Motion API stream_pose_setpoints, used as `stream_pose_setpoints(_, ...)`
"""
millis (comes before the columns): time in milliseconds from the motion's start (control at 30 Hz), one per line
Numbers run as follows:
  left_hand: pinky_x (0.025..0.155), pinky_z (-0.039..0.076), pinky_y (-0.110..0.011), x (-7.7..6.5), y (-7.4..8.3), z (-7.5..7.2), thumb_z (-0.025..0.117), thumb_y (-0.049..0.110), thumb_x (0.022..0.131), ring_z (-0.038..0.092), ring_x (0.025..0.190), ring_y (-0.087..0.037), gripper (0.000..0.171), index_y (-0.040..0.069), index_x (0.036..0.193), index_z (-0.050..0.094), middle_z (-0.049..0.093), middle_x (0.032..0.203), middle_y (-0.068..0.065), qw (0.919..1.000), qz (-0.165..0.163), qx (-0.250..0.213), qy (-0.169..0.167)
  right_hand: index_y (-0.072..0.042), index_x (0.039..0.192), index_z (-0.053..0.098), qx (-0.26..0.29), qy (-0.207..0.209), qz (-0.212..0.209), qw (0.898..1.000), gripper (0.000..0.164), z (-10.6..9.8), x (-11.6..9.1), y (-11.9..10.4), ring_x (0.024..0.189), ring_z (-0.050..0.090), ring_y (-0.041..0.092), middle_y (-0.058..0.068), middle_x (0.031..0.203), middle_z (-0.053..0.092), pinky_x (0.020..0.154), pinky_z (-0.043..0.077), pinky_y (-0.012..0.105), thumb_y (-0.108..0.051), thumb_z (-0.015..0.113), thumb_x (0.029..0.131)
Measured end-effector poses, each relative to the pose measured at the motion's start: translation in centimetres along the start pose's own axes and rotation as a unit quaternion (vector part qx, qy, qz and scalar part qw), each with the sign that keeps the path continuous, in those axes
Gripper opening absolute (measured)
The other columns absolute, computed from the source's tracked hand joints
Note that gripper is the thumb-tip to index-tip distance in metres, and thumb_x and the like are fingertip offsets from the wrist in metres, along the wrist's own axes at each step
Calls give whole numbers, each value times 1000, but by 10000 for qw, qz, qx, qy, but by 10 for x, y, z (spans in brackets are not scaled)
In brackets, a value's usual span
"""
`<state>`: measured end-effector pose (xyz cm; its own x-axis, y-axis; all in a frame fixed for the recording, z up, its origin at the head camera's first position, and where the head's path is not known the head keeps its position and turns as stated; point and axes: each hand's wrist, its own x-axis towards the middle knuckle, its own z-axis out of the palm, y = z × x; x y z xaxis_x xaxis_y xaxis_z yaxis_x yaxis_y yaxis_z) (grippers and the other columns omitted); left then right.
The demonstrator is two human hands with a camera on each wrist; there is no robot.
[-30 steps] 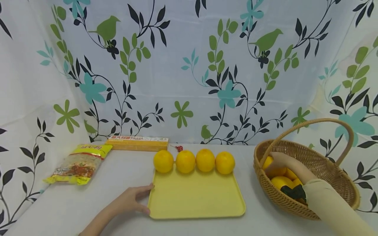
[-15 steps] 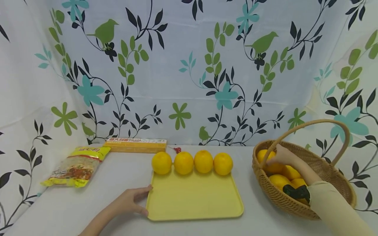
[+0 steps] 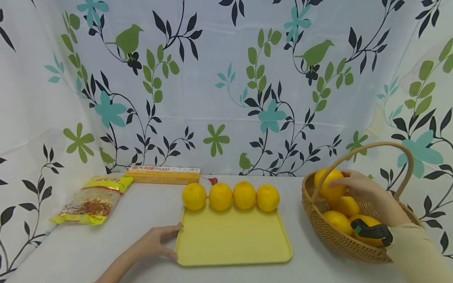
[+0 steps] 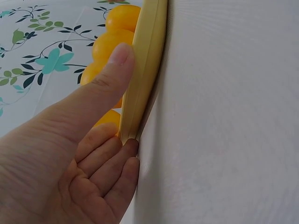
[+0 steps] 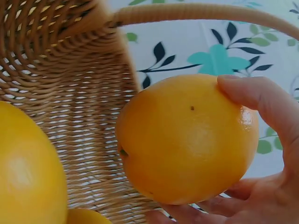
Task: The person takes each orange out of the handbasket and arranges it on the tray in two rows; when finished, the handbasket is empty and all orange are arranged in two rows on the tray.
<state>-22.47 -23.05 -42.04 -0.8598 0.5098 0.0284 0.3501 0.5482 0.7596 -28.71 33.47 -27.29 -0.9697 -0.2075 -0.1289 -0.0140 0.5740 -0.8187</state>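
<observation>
Along the far edge of the tray (image 3: 235, 239), at the middle of the table (image 3: 88, 251), four oranges (image 3: 220, 196) sit in a row from corner to corner; judging by that, one row looks done, with none nearer the tray's near edge. A fifth orange (image 3: 327, 190) is not yet there: it is inside the basket (image 3: 329, 237), toward the table's right edge, where the right grip (image 3: 364, 192) holds it firmly, thumb on one side and fingers on the other. At least three more fruits (image 3: 337, 221) lie in the basket, so about as much seems left as is laid out; how many are hidden, I cannot tell. The left grip (image 3: 155, 241) is spread, clasping nothing, its thumb by the tray's near-left corner and fingertips at the left edge, seemingly steadying it.
</observation>
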Motion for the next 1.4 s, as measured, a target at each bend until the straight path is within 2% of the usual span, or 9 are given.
stream_pose_setpoints(233,95,33,-48,0,1,-1,79,35,60,43,116,-35,84,-4,126,46,44,129,-20,9999,13,138,66,13,130,16,-104,218,-326,9992,72,-3,-28,-2,93,53,26,29,119,40,80,50,37,-23,61,85)
stream_pose_setpoints(367,95,34,-46,0,-1,0,79,34,61,43,115,-34,83,-5,127,45,44,129,-20,9999,103,85,51,8,131,20,-543,551,-415,9961,71,-1,-47,0,94,50,28,27,118,44,78,47,42,-27,60,85)
stream_pose_setpoints(433,95,35,-44,0,-3,1,78,33,62,43,115,-33,82,-5,127,45,44,129,-20,9999,113,0,19,5,132,22,-596,671,-547,9945,67,0,-57,1,93,50,27,24,117,47,77,45,43,-26,59,85)
stream_pose_setpoints(567,94,36,-43,1,-4,2,79,32,62,44,115,-34,82,-6,127,45,43,129,-21,9998,143,-101,-4,-7,128,30,-316,701,-1154,9903,52,7,-73,-1,89,54,21,10,112,53,75,47,37,-14,59,85)
stream_pose_setpoints(733,95,34,-44,0,-2,2,79,32,63,42,116,-34,82,-5,127,44,42,130,-21,9999,84,-99,-28,-19,126,34,428,247,-1703,9842,52,26,-83,-13,91,55,20,0,112,52,74,52,32,-1,57,83)
stream_pose_setpoints(867,96,33,-46,0,0,1,79,32,64,42,117,-34,82,-6,128,44,42,130,-21,9999,41,-124,-88,-17,127,33,771,17,-1904,9787,57,48,-81,-27,93,54,19,-1,116,48,75,52,33,2,60,81)
stream_pose_setpoints(1033,96,32,-46,-1,-1,0,78,31,66,41,117,-34,81,-6,128,42,41,131,-21,9997,48,-168,-196,-9,126,35,1063,-218,-2383,9651,59,82,-70,-46,97,54,19,3,119,47,78,51,32,5,64,76)
stream_pose_setpoints(1267,97,30,-47,-2,1,-1,77,27,68,40,118,-33,79,-6,130,40,39,133,-20,9988,121,-336,-343,6,124,33,1579,-848,-2839,9420,68,140,-38,-61,99,53,23,16,120,46,82,49,38,5,72,68)
stream_pose_setpoints(1400,97,29,-48,-3,1,-2,77,27,69,40,119,-34,79,-6,130,40,40,133,-20,9988,134,-314,-339,7,124,33,1622,-1260,-2907,9345,71,175,-20,-70,100,52,26,20,119,45,83,48,41,1,75,66)
